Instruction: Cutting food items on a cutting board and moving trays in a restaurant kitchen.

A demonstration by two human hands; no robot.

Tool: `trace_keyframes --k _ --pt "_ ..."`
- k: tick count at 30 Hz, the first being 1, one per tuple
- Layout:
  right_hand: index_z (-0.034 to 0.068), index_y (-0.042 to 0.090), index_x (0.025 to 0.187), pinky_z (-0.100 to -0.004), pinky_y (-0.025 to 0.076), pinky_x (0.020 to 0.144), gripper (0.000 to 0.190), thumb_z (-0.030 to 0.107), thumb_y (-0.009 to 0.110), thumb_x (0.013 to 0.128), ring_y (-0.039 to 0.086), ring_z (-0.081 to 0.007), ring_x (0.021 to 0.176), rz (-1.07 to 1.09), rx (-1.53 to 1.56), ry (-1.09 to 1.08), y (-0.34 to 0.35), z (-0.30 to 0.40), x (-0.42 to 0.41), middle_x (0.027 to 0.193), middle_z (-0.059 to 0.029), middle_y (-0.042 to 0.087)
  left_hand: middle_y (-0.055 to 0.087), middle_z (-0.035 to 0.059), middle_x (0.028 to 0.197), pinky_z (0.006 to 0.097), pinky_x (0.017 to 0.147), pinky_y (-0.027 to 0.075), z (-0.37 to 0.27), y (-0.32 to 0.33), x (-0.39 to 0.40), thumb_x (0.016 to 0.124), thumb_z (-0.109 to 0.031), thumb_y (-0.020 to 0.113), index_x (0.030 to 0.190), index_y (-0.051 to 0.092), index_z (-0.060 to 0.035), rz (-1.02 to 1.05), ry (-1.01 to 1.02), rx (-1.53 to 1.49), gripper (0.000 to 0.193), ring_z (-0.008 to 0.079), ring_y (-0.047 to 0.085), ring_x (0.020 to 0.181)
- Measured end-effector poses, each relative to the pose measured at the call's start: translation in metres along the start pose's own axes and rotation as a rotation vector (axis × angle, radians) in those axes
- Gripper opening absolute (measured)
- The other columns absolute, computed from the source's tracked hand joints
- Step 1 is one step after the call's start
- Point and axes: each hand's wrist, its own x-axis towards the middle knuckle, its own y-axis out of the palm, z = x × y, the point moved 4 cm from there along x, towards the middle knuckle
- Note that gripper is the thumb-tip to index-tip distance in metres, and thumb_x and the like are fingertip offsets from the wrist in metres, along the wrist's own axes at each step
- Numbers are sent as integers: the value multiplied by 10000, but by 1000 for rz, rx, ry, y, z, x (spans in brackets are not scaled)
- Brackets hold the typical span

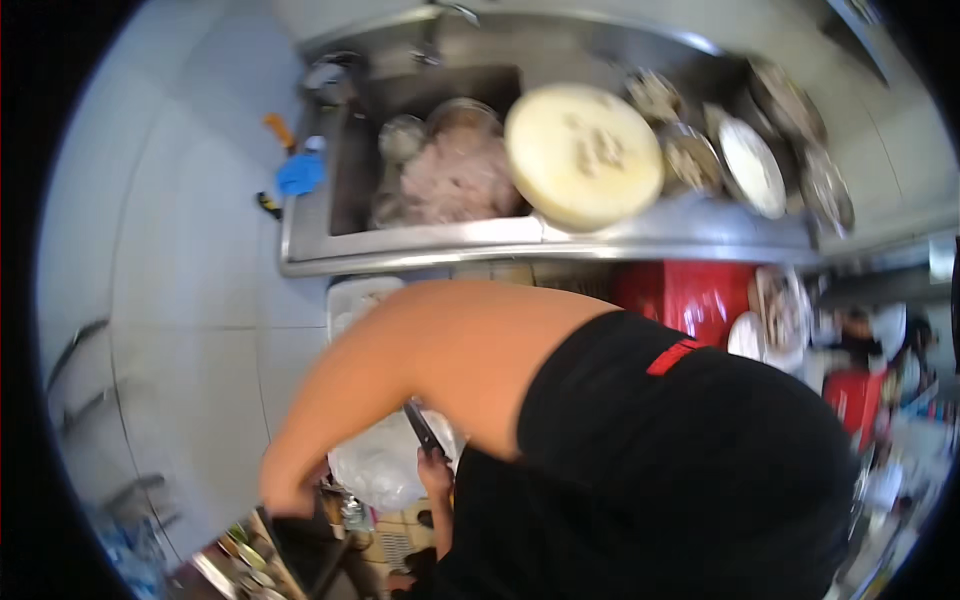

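Note:
My right arm, in a black short sleeve, stretches across the middle and bends down to the lower left. At its end my right hand (289, 495) is blurred, close to a dark panel (300, 536); whether it grips anything does not show. Below that arm, my left hand (435, 472) holds a knife by its black handle (426, 431); the arm covers part of the blade. Behind the knife lies a whitish translucent plastic bag (379, 469).
A steel sink (435, 255) holds a pinkish mass (465, 176) and bowls. A thick round cutting board (555, 180) bears several small pieces. Right of it stand bowls (690, 161) and a white dish (752, 166). A red container (701, 300) is below. An orange-handled tool (277, 129) lies left.

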Motion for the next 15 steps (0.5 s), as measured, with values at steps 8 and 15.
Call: trace_keyframes --k 8,15 --pt "73 689 1039 -433 518 675 284 189 709 781 660 -337 802 -624 349 -90 -63 118 15 894 -151 685 569 53 616 354 469 407 -27 10 29 1006 -213 536 1016 581 -44 -48 -149 34 174 171 504 482" --pt "46 659 972 -425 492 690 212 143 680 784 629 -352 794 -1048 611 -82 -35 158 4 856 -159 644 578 59 634 390 484 360 -18 -9 44 1003 -199 528 957 610 -52 -157 -232 -48 175 172 459 495"
